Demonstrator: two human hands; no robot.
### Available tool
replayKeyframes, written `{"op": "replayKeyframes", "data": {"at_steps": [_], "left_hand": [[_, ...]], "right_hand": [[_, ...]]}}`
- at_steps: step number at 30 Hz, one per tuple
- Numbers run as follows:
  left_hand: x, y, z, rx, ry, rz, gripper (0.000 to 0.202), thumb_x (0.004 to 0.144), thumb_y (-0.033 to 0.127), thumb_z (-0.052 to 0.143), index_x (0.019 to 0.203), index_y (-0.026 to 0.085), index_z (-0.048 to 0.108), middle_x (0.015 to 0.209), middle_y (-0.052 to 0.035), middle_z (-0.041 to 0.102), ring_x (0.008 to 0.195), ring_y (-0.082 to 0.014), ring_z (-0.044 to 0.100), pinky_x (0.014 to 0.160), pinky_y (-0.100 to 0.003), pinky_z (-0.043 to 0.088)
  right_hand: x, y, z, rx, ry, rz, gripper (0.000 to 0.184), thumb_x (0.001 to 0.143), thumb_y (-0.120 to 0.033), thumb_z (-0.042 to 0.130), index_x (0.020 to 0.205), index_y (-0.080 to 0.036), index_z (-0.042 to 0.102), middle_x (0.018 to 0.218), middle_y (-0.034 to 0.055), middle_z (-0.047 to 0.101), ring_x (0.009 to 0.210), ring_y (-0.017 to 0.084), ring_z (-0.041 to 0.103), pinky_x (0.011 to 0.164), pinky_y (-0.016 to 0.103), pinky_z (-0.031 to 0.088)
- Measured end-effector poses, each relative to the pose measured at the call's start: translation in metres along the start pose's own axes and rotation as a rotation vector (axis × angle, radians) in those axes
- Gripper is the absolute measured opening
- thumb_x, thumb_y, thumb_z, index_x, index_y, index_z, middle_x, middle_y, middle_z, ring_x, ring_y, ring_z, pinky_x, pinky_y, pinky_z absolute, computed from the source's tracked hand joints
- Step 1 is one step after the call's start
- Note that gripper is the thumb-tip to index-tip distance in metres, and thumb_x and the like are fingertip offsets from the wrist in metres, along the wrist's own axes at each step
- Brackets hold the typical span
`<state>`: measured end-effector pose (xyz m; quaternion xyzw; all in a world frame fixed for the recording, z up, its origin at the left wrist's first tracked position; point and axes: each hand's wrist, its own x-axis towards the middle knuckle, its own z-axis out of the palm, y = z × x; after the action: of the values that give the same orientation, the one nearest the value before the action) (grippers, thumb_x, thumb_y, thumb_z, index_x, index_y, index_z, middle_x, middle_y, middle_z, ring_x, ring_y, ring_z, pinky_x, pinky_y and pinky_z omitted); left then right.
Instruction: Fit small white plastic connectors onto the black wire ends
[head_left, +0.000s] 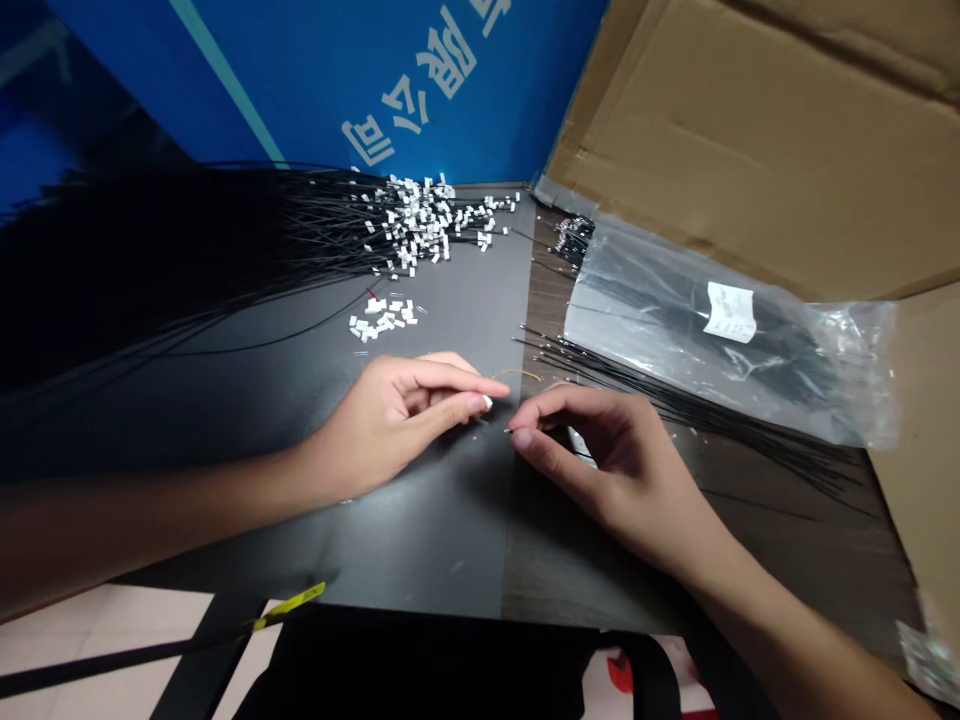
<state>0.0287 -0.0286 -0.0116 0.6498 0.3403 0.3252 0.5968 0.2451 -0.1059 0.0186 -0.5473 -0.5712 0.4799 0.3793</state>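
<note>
Between thumb and forefinger, my left hand [427,405] pinches a small white connector housing [487,402]. Facing it across a short gap, my right hand [592,430] is closed on a thin black wire [581,453], whose small metal tip [509,431] pokes out past the fingertips. The connector and the wire tip are apart. A small pile of loose white connectors [382,318] lies beyond my left hand. Past my right hand, a bundle of loose black wires [675,405] spreads over the wood-patterned tabletop. A short yellow wire [517,373] lies just behind my fingertips.
A large heap of black wires [225,230] ending in white connectors [420,225] covers the back left. At the right lies a clear plastic bag [652,300] of wires with a white label. A blue panel [300,80] and a cardboard box [750,140] stand behind.
</note>
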Motion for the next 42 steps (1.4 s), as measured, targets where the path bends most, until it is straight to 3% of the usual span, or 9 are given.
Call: {"op": "replayKeyframes", "data": {"at_steps": [7,13,23,30,36,42], "left_hand": [[0.0009,-0.0015,-0.0007,-0.021,-0.029,0.015,0.018,0.095,0.01,0.074,0.095,0.016,0.09,0.095,-0.0079,0.084,0.083,-0.0151,0.076,0.076,-0.022,0.061],[-0.0001,0.0002,0.0024,-0.167,-0.028,-0.066,0.021,0.09,0.004,0.081,0.104,0.017,0.089,0.088,-0.0038,0.086,0.078,-0.0101,0.079,0.075,-0.013,0.062],[0.0002,-0.0014,0.0024,-0.31,-0.048,-0.076,0.017,0.082,-0.002,0.086,0.088,0.014,0.082,0.086,-0.0034,0.086,0.078,-0.0093,0.081,0.077,-0.012,0.065],[0.0008,0.0,0.0017,-0.253,-0.066,-0.097,0.023,0.084,-0.001,0.084,0.098,0.017,0.088,0.084,-0.0029,0.087,0.078,-0.0092,0.081,0.076,-0.011,0.063],[0.0012,-0.0026,-0.0002,-0.167,-0.052,0.003,0.014,0.085,0.005,0.083,0.085,0.018,0.089,0.084,-0.0055,0.083,0.074,-0.0115,0.076,0.069,-0.015,0.061],[0.0002,-0.0033,-0.0018,-0.177,-0.059,-0.031,0.015,0.085,0.005,0.083,0.087,0.019,0.088,0.087,-0.0052,0.084,0.077,-0.0112,0.077,0.073,-0.015,0.062]], "right_hand": [[0.0022,0.0011,0.0001,0.035,-0.029,0.032,0.006,0.092,-0.023,0.081,0.088,-0.021,0.078,0.086,0.0013,0.079,0.08,0.016,0.071,0.079,0.028,0.056],[0.0022,0.0035,0.0001,0.057,-0.035,0.031,0.007,0.094,-0.024,0.079,0.09,-0.019,0.078,0.084,0.0005,0.078,0.079,0.014,0.069,0.076,0.026,0.053],[0.0031,0.0014,0.0006,0.085,-0.033,0.082,0.006,0.09,-0.023,0.08,0.087,-0.019,0.078,0.084,0.0012,0.078,0.076,0.014,0.068,0.072,0.026,0.05],[0.0023,0.0018,0.0004,0.104,-0.027,0.101,0.011,0.092,-0.028,0.079,0.085,-0.02,0.076,0.082,0.0014,0.076,0.077,0.016,0.067,0.073,0.028,0.051],[0.003,0.0009,0.0013,0.102,-0.014,0.098,0.01,0.09,-0.025,0.079,0.084,-0.019,0.075,0.079,-0.0005,0.073,0.073,0.013,0.063,0.069,0.026,0.048],[0.003,-0.0008,0.0006,0.071,-0.02,0.09,0.011,0.092,-0.026,0.078,0.085,-0.019,0.074,0.08,0.0004,0.074,0.074,0.014,0.064,0.07,0.026,0.049]]}}
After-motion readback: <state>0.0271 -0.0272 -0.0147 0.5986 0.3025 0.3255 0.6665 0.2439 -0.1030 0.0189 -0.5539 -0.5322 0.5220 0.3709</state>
